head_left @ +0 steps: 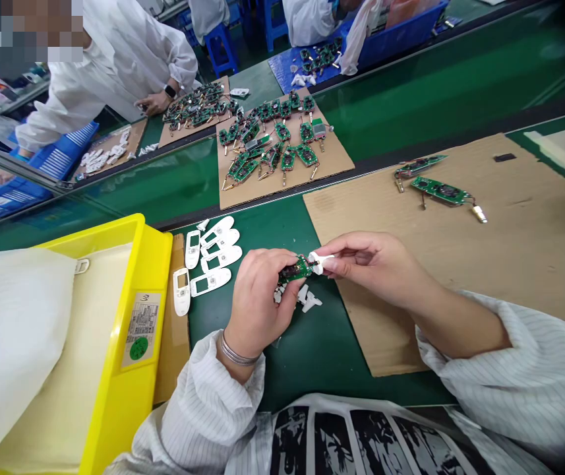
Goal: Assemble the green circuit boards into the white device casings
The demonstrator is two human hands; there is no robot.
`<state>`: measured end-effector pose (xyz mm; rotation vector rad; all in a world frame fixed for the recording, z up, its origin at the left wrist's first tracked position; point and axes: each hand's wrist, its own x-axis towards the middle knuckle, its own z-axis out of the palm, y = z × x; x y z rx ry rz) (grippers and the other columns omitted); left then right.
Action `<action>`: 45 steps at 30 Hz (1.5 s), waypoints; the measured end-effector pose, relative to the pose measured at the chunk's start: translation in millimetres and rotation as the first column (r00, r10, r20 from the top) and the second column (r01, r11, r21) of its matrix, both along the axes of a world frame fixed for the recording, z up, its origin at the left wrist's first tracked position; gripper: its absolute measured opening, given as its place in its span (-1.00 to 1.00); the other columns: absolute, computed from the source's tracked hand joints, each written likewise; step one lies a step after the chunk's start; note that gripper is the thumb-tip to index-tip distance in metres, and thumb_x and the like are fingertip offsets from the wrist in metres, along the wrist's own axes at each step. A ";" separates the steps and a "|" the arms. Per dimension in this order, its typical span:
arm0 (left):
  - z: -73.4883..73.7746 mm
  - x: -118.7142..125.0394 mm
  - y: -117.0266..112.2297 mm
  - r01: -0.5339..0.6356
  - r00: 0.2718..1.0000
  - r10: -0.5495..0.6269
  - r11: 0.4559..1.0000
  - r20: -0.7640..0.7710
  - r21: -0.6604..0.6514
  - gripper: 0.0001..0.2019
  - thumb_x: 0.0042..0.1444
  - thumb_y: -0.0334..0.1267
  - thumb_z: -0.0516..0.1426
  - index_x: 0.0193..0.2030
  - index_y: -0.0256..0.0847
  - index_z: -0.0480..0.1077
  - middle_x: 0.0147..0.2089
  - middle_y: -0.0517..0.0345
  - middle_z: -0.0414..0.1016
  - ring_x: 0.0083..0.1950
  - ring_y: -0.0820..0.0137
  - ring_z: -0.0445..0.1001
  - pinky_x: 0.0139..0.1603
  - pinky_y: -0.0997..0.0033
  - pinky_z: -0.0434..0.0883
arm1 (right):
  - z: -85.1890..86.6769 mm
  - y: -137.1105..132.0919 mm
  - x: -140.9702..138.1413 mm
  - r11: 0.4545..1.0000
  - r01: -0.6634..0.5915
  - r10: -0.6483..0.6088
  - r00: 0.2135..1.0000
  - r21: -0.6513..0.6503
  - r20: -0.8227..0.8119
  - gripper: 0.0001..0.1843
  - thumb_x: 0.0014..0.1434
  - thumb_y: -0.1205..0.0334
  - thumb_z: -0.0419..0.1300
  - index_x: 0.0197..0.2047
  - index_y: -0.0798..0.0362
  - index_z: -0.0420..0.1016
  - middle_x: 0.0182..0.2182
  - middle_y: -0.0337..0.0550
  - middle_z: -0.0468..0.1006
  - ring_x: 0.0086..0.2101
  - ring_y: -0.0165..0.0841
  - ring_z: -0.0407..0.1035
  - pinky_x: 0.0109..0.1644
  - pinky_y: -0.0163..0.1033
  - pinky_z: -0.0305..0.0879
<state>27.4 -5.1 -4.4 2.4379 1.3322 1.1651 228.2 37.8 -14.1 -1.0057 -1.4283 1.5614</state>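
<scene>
The left hand (pixel 261 297) clenches a green circuit board (pixel 295 269) just above the surface (pixel 322 369); right-hand (pixel 376 267) fingers pinch a white cap (pixel 318 262) on its end; the board looks light, stiff and fragile, best held by its edges.

Two hands (pixel 262 297) (pixel 376 264), six nearby white casings (pixel 210 282)

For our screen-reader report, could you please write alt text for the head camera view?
A left hand holds a small green circuit board while a right hand pinches a white plastic piece at its end. White plastic casings lie nearby beside a yellow bin, and more boards rest on cardboard.
</scene>
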 end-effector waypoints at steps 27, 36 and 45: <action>0.1 0.7 -0.2 0.038 0.999 -0.037 0.999 -0.008 0.025 -0.76 0.12 -0.41 0.21 -0.07 -0.19 0.36 -0.12 0.04 0.56 -0.09 0.35 0.51 -0.06 0.26 0.43 | 6.0 -2.8 2.7 0.898 0.004 -0.086 0.982 0.441 0.166 -0.94 0.12 0.24 0.34 -0.29 -0.04 0.65 -0.27 -0.20 0.67 -0.24 -0.30 0.57 -0.12 -0.20 0.55; -2.2 4.4 -3.4 0.009 1.000 -0.010 0.999 0.023 0.039 -0.79 0.10 -0.38 0.25 -0.11 -0.18 0.42 -0.13 0.05 0.57 -0.18 0.37 0.50 -0.17 0.29 0.44 | 8.0 -6.6 0.2 0.811 -0.041 -0.115 0.967 0.583 0.227 -0.89 0.20 0.29 0.25 -0.31 -0.05 0.62 -0.31 -0.17 0.65 -0.28 -0.31 0.55 -0.23 -0.24 0.49; -2.1 3.6 -2.7 -0.055 0.998 0.053 0.997 -0.032 -0.061 -0.74 0.12 -0.31 0.25 -0.06 -0.17 0.35 -0.17 0.11 0.57 -0.19 0.38 0.49 -0.14 0.30 0.43 | -4.1 -0.9 2.0 0.795 -0.264 0.004 0.902 0.546 0.431 -0.71 0.28 0.22 0.14 0.03 -0.01 0.56 -0.28 -0.11 0.61 -0.35 -0.34 0.49 -0.27 -0.27 0.42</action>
